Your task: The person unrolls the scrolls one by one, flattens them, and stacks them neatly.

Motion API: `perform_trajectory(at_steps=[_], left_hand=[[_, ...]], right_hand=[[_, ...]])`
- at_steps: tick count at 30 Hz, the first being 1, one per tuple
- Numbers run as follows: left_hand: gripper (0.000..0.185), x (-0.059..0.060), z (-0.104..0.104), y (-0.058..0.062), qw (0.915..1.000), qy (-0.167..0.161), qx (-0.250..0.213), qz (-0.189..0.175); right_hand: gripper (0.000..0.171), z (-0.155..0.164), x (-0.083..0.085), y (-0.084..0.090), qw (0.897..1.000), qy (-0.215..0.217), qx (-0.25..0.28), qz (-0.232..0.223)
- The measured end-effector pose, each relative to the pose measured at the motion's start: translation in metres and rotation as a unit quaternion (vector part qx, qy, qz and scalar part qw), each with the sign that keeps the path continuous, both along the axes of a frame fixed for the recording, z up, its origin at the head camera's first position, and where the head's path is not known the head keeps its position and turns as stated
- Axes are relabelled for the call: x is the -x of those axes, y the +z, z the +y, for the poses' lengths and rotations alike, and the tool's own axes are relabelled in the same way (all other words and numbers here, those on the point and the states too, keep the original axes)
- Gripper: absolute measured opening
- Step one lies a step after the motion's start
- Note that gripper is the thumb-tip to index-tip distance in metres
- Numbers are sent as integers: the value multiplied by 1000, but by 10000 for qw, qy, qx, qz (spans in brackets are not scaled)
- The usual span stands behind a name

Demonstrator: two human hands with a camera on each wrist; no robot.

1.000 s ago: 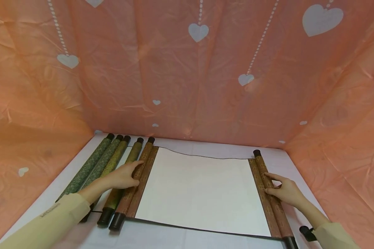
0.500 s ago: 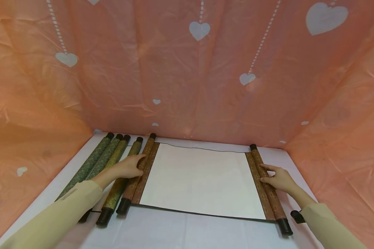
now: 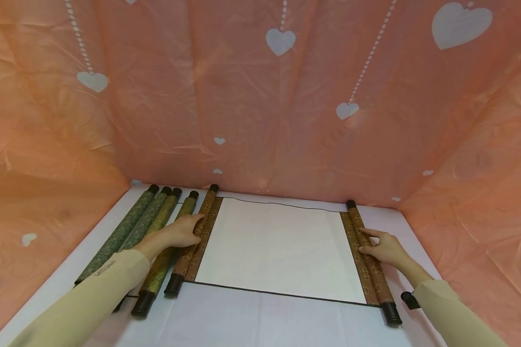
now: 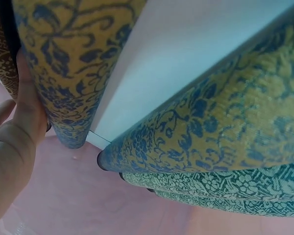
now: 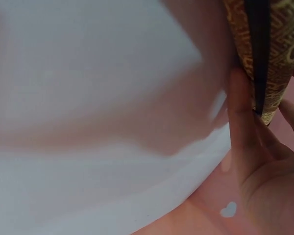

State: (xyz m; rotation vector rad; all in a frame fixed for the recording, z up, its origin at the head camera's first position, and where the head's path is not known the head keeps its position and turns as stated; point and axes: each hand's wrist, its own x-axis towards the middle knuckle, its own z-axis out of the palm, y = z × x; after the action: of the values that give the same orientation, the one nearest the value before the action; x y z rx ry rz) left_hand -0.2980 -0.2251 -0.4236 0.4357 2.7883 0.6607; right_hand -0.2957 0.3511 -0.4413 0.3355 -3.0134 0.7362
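Note:
A brown patterned hanging scroll lies partly unrolled, its white sheet (image 3: pixel 278 246) spread between two rolled ends with black knobs. My left hand (image 3: pixel 179 233) grips the left roller (image 3: pixel 183 264) near its middle, fingertips on the far side. At the opposite end, my right hand (image 3: pixel 386 248) holds the right roller (image 3: pixel 377 279) between thumb and fingers. The right wrist view shows those fingers around the brown and gold cloth (image 5: pixel 279 73) with a dark band. In the left wrist view, the left hand (image 4: pixel 17 142) is beside a yellow scroll (image 4: pixel 73 63) with blue flowers.
Left of the brown scroll lies a partly opened yellow-green scroll (image 3: pixel 158 270), close under the left forearm. Two green scrolls (image 3: pixel 115 236) lie beyond it. Orange sheeting with hearts (image 3: pixel 260 120) walls the white table (image 3: pixel 260 323). A black cylinder (image 3: pixel 410 300) is beside the right cuff.
Both hands have slid the brown scroll away from the person towards the back wall, with its right end shifting slightly left. The movement is small in the last half second.

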Motion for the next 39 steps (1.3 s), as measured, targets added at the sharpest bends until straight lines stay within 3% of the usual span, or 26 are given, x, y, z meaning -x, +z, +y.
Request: perform_trajectory(at_steps=[18, 25, 33, 39], left_hand=[[76, -11, -4, 5, 9996, -119, 240, 60], [73, -14, -8, 0, 9996, -114, 157, 190], [68, -37, -19, 5, 9963, -293, -299, 756], [66, -54, -34, 15, 9918, -182, -556, 1139]], right_hand=[[67, -9, -10, 0, 9994, 28, 253, -239], [63, -13, -13, 4, 9999, 98, 26, -41], [63, -45, -21, 26, 9995, 237, 182, 31], [56, -100, -23, 31, 9928, 792, 772, 455]])
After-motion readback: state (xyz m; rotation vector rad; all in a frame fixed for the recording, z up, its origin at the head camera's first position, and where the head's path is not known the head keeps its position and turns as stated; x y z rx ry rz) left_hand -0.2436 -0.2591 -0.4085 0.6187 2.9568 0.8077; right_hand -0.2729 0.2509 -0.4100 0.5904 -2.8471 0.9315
